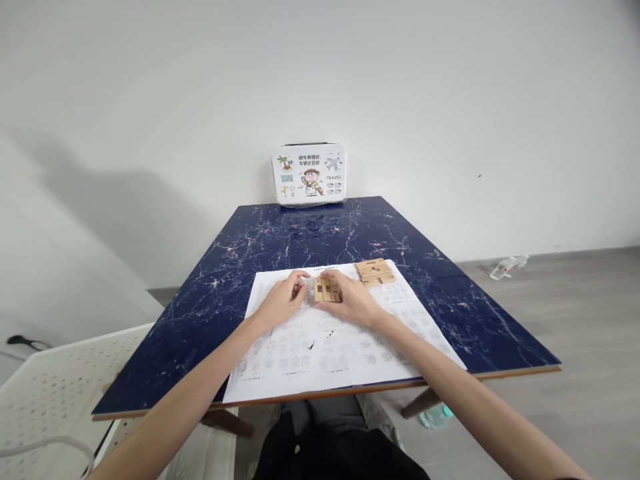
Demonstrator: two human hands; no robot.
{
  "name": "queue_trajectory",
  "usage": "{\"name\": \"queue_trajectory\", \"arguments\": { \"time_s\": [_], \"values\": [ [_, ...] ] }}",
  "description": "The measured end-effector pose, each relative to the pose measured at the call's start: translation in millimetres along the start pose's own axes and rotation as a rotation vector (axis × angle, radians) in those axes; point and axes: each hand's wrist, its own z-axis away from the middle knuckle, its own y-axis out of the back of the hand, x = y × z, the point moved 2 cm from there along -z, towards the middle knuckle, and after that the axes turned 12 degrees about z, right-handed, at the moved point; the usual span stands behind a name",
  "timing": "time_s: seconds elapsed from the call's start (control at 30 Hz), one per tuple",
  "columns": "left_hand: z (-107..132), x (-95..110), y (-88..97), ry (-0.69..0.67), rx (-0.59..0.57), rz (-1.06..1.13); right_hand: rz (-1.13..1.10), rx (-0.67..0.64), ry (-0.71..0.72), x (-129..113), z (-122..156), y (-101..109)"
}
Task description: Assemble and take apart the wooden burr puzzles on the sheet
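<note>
Wooden block cluster [327, 290], tan with dark gaps

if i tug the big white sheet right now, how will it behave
The white sheet looks thin and flat, so it would probably flex. It may slide fairly easily on the glossy blue tabletop. The wooden pieces resting on its far right corner would likely ride along.

Bright, even indoor light on my feed, can't place the source; soft grey shadow [120, 207] across the wall [425, 100] at left; faint reflections on the glossy tabletop [185, 327]; fine print on the sheet [295, 340] too soft for me to read; wide-angle stretch on forearms [195, 373] toward bottom corners; top-right corner darkens
</note>
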Motion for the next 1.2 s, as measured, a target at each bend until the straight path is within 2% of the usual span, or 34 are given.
{"name": "queue_trajectory", "arguments": {
  "time_s": [0.2,0.33,0.43,0.53,0.63,0.77,0.87,1.03,1.2],
  "values": [
    [2,-1,0.1,0.0,0.015,-0.022,0.028,0.003,0.014,2,1,-1],
    [2,-4,7.9,-0.003,0.028,-0.064,0.055,0.031,0.005,4,0,19],
    [-2,-11,24.9,-0.003,0.06,-0.118,0.096,0.077,-0.007,7,-3,52],
    [-5,-26,51.8,0.023,0.132,-0.176,0.168,0.127,-0.068,9,-8,86],
    [0,-49,83.1,0.068,0.215,-0.236,0.206,0.089,-0.065,5,-10,102],
    [15,-78,119.3,0.125,0.311,-0.301,0.192,0.0,0.005,-10,-8,95],
    [23,-90,133.7,0.142,0.362,-0.319,0.173,-0.041,0.045,-23,-9,77],
    [24,-98,133.8,0.154,0.328,-0.364,0.138,-0.079,0.112,-39,-18,51],
    [23,-99,130.7,0.176,0.299,-0.417,0.135,-0.11,0.123,-49,-24,41]
  ]
}}
